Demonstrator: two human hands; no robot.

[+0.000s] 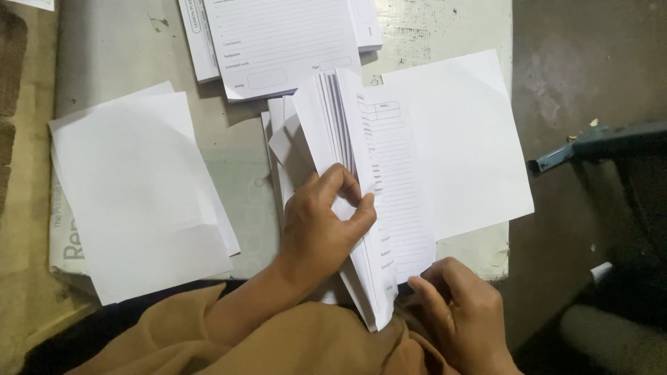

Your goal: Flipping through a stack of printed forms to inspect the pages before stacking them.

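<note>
A flat, pale grey-white cardboard package [66,246] is lying at the left edge of the table [445,31], mostly hidden under a loose stack of blank white sheets [139,194]. Only a narrow strip of the package is showing along its left side, bearing large grey lettering and a line of smaller print running up the edge. Its lower corner is hanging slightly past the table. No separate labels, signs or screens are showing anywhere else in the view.
</note>
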